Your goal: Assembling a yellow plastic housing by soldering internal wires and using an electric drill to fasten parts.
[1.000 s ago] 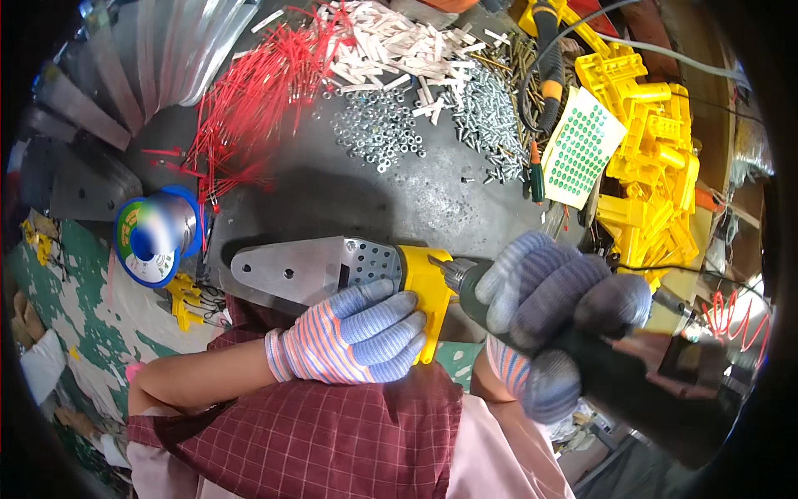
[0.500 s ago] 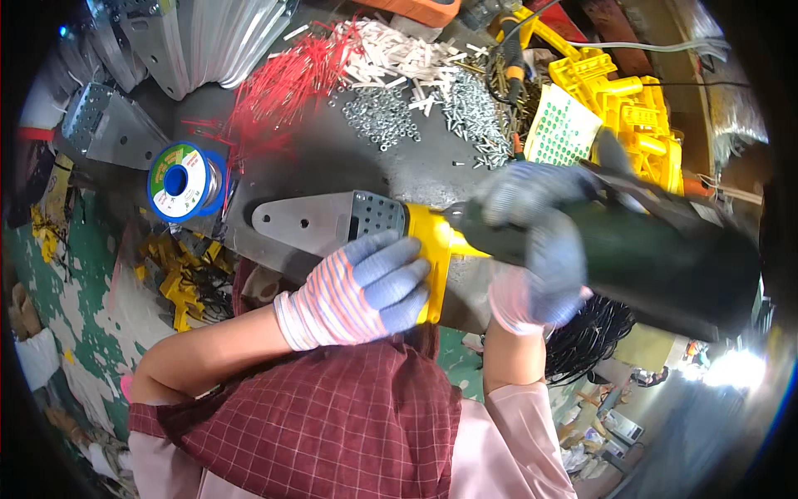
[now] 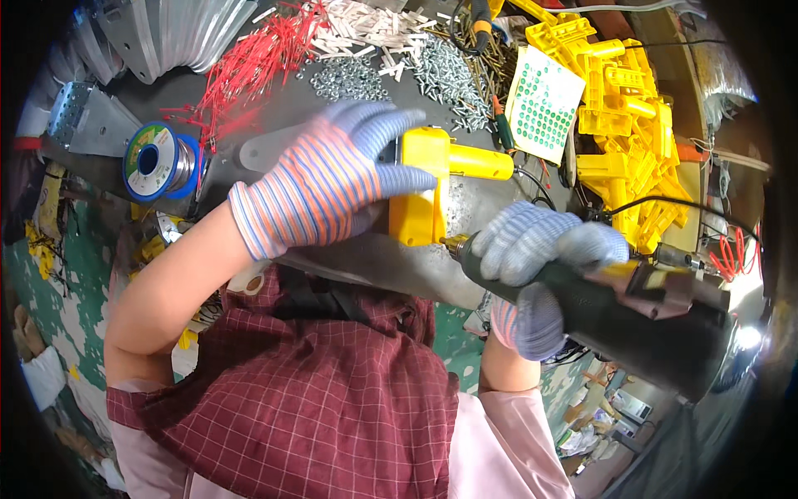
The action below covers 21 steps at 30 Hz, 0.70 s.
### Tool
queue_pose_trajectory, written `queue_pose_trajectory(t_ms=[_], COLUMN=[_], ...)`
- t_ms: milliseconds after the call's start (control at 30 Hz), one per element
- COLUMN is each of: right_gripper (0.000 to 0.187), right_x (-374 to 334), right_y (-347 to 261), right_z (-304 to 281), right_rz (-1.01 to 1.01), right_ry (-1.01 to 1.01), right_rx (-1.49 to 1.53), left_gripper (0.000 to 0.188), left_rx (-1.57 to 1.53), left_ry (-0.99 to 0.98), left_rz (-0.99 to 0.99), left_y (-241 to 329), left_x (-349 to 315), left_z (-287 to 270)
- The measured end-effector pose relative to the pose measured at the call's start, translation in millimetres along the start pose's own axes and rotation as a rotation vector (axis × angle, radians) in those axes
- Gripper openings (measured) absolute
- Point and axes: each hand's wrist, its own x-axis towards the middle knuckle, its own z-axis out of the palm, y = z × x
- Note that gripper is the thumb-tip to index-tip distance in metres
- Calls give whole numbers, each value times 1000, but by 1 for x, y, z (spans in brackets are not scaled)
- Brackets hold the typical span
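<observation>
A yellow plastic housing [image 3: 420,220] with a stub handle [image 3: 482,163] lies on the bench in front of me, joined to a tapering grey metal plate [image 3: 264,151]. My left hand [image 3: 320,179], in a striped glove, reaches over the plate and grips the housing, thumb and fingers on its left side. Most of the plate is hidden under that hand. In my gloved right hand [image 3: 532,249] is a dark green electric screwdriver [image 3: 582,303], slightly blurred. Its bit [image 3: 453,242] meets the housing's near right corner; a screw there is too small to make out.
Behind the housing lie piles of red wires [image 3: 249,71], white strips [image 3: 366,29], nuts [image 3: 349,81] and screws [image 3: 453,79]. Several yellow housings [image 3: 632,125] are heaped at right, beside a sheet of green stickers [image 3: 544,104]. A solder spool [image 3: 158,162] stands left; black cables cross the right side.
The housing's stub handle now points right at its far end, higher in view. My left hand has shifted away from me. The screwdriver bit has moved from the far corner to the near one.
</observation>
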Motion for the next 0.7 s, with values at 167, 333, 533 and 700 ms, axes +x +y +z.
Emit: queue_pose_trajectory(t_ms=[167,333,533,700], right_gripper=[34,27,31,28], right_x=[22,-5,-5,8], right_y=[3,-2,-8,-9], right_z=[-7,-35,-2,15], right_rz=[11,282,-12,-25], right_ry=[-222,-403,-57,-29], right_rx=[-87,-180,-330,-297], left_gripper=[63,63,62,63], left_rx=[19,-13,-31,-22], left_ry=[102,102,105,85], left_rz=[-275,-320,-302,-314], left_y=[2,4,2,3], left_x=[-2,-2,-10,-14], left_z=[8,3,8,6])
